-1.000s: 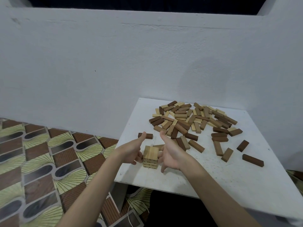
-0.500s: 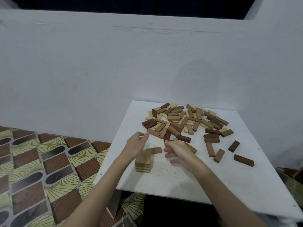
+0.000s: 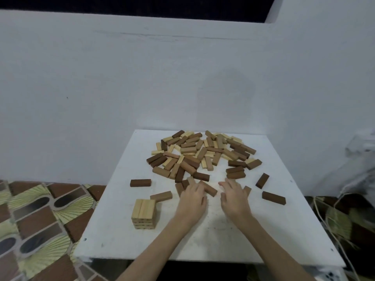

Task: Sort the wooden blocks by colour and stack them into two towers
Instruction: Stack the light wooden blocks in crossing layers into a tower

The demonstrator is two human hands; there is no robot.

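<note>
A short tower of light wooden blocks (image 3: 144,213) stands near the front left of the white table (image 3: 284,230). A mixed pile of light and dark blocks (image 3: 200,153) covers the far half of the table. My left hand (image 3: 192,197) lies palm down at the pile's near edge, its fingers over a mid-brown block (image 3: 210,189). My right hand (image 3: 234,196) lies palm down beside it, fingers spread over loose brown blocks (image 3: 235,172). Whether either hand grips a block is hidden under the fingers.
Loose dark blocks lie apart: one at the left (image 3: 140,182), one by the tower (image 3: 161,196), two at the right (image 3: 262,180) (image 3: 273,197). A white wall stands behind the table. Patterned floor tiles (image 3: 36,220) lie to the left, straw-like cords (image 3: 332,220) to the right.
Both hands have left the light tower and moved right and forward to the near edge of the pile. The tower stands alone at the left.
</note>
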